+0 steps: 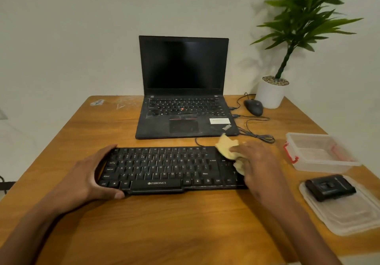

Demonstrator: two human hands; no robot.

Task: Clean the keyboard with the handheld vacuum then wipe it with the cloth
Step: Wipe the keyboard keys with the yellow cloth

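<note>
- The left hand (pixel 90 174) curls around the left end of the flat black plastic keyboard (pixel 170 168), fingers over the far edge and thumb at the near edge, pinning it to the brown wooden table (pixel 164 223).
- That brace looks right for the wiping step: holding the left end should stop the board sliding as the cloth pushes across it.
- The keyboard lies square to the person, just in front of the open black laptop (pixel 183 88), whose screen is dark.
- The crumpled pale yellow cloth (pixel 228 149) sits on the keyboard's right end, gathered under the fingers of the right hand (pixel 259 166), which press and grip it against the keys.
- I judge the vacuuming done and the wipe under way; good practice would be steady strokes along each row, light enough not to snag keycaps, ending with the edges.
- The small black handheld vacuum (pixel 331 186) rests on a clear plastic lid (pixel 349 217) at the right, well apart from both hands.
- Behind it stands an open clear plastic box with red clips (pixel 329 164).
</note>
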